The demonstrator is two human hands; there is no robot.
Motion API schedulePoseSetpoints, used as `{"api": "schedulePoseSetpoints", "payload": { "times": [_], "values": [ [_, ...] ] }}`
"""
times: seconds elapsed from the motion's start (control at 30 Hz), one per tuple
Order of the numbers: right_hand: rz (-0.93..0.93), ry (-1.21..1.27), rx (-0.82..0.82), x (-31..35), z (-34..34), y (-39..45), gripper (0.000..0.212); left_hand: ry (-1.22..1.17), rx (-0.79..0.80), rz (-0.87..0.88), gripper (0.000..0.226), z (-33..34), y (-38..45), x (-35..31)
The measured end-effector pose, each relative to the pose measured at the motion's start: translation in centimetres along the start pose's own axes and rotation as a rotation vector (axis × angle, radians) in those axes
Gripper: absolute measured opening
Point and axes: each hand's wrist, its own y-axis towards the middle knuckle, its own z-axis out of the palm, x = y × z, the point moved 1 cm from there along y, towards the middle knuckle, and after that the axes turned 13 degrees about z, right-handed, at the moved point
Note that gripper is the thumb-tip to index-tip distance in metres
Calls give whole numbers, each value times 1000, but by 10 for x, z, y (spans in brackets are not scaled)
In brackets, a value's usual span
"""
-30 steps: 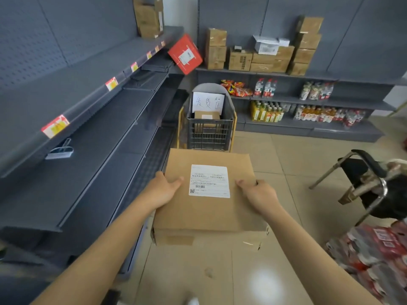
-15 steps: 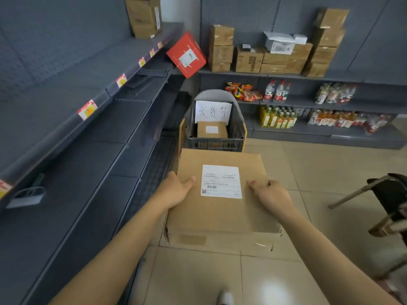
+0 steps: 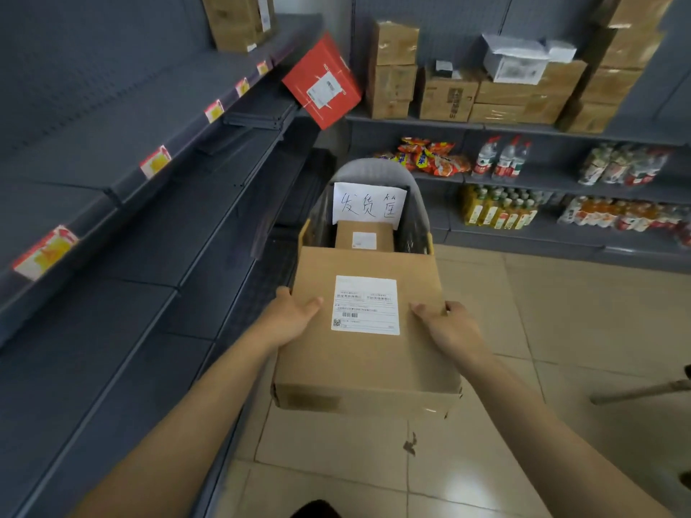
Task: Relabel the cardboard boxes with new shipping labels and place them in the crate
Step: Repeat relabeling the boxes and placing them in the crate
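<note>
I carry a flat brown cardboard box (image 3: 359,364) in front of me, above the tiled floor. A white shipping label (image 3: 366,305) sits on its top face. My left hand (image 3: 289,317) grips the box's left edge, thumb on top. My right hand (image 3: 450,325) grips the right edge the same way. Just beyond the box's far edge stands a grey mesh crate (image 3: 420,211) with a handwritten paper sign (image 3: 368,204). Inside the crate lies a smaller labelled cardboard box (image 3: 363,237).
Grey shelving (image 3: 123,233) runs along my left side. Stacked cardboard boxes (image 3: 523,87) and a tilted red box (image 3: 323,82) fill the back shelf, with bottles and snack packs below. A chair leg (image 3: 641,390) juts in at the right.
I have walked closer to the crate with the box in both hands. The crate now sits right behind the box's far edge, and the chair has slid out to the right.
</note>
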Motion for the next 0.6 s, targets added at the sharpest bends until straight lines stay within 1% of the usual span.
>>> {"api": "schedulePoseSetpoints", "payload": {
  "times": [0.23,0.4,0.5,0.6],
  "values": [
    [51,19,32,67,18,100,67,-30,27,0,70,-4,118,-10],
    [87,19,6,121,31,170,62,-52,61,3,71,-12,208,-22],
    [113,7,-25,152,35,209,67,-57,72,13,69,-18,262,-31],
    [141,16,-45,172,38,245,71,-67,106,5,72,-17,309,-38]
  ]
}}
